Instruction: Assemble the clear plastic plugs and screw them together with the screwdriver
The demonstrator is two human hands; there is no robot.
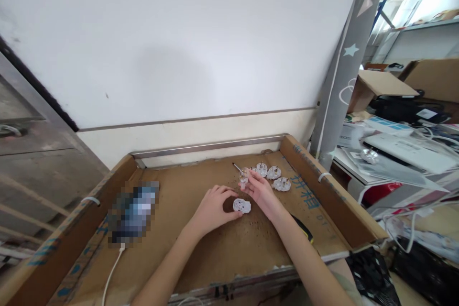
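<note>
My left hand [212, 208] rests on the cardboard-lined tray [201, 248], fingers curled, thumb and fingertips touching a round white plastic plug part [242, 206]. My right hand [261, 192] is just right of that part and pinches a small clear and white piece [244, 178] at its fingertips. Three more white plug parts with metal pins [273, 172] lie in a cluster beyond my right hand, near the tray's far right corner. A thin metal pin or screwdriver tip [237, 168] lies beside them.
The tray has raised cardboard walls [322, 186] and a metal back rail [208, 146]. A blurred-out object with a white cable [132, 213] lies at the left. A black and yellow tool [304, 230] lies under my right forearm. Cluttered desk with boxes and cables stands to the right [401, 153].
</note>
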